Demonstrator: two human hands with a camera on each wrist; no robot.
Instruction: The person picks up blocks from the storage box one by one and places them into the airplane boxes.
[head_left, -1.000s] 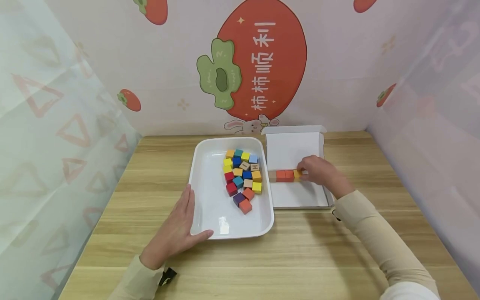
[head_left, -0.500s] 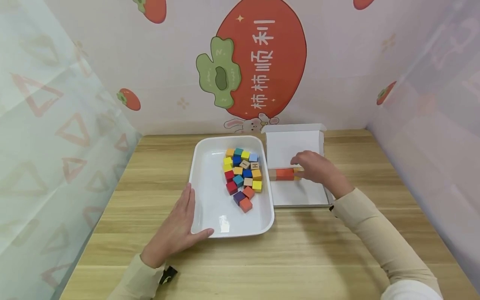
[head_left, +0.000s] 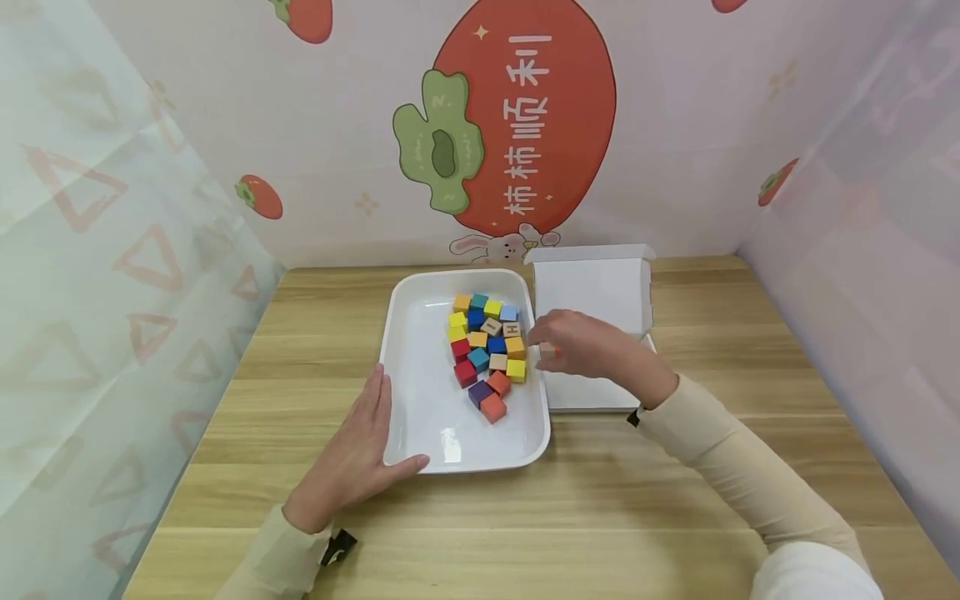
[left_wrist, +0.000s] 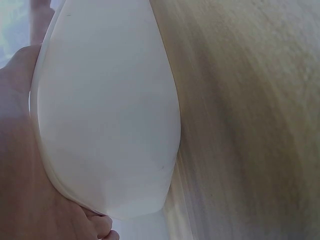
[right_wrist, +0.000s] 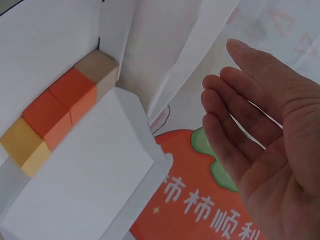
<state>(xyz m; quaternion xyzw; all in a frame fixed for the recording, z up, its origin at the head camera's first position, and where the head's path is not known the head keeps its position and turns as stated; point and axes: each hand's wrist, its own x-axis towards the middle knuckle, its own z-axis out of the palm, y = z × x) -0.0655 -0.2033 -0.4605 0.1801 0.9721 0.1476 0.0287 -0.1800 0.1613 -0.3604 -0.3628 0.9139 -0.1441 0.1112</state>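
Writing is legible in two places: the characters 柿柿顺利 (head_left: 527, 125), turned on their side across the backdrop (head_left: 330, 125), and single letters on two wooden cubes, an H cube (head_left: 512, 329) and an I cube (head_left: 491, 327). Both lie among the coloured cubes (head_left: 477, 360) along the right side of a white tray (head_left: 423, 417), set toward the far edge of the table (head_left: 637, 500). The left hand (head_left: 352, 442) lies extended along the tray's left edge, thumb over the near-left corner, touching the rim without gripping. The right hand (head_left: 581, 346) hovers at the tray's right rim, loosely open with fingers softly bent, holding nothing. Beneath it, a white box (head_left: 592, 292) contains a row of four cubes (right_wrist: 62, 102): tan, two orange-red, yellow-orange; whether box and tray touch is hard to judge. One second earlier the right hand was at the yellow-orange cube; it has since moved leftward, while the left hand and tray remain in place.
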